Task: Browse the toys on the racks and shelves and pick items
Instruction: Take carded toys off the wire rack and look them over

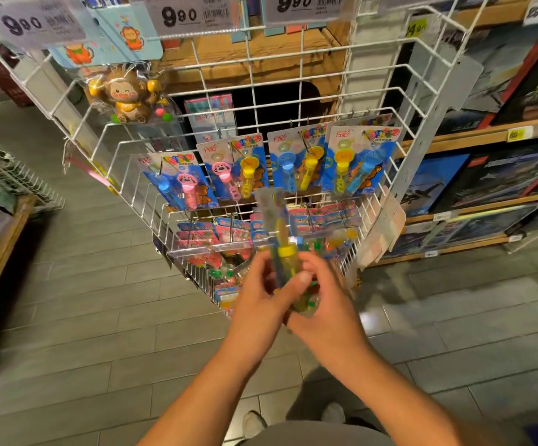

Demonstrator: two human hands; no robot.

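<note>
Bubble-wand pack (285, 252), upright between left hand (261, 294) and right hand (322, 300), both gripping, before wire rack (293, 101).

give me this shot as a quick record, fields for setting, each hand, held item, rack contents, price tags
setting: shop aisle, white wire rack, tiled floor
left hand: grips the toy pack
right hand: grips the toy pack
held item: toy pack, yellow and blue, blurred
rack contents: row of four bubble wand cards; monkey toy hanging upper left
price tags: 9.90
</note>
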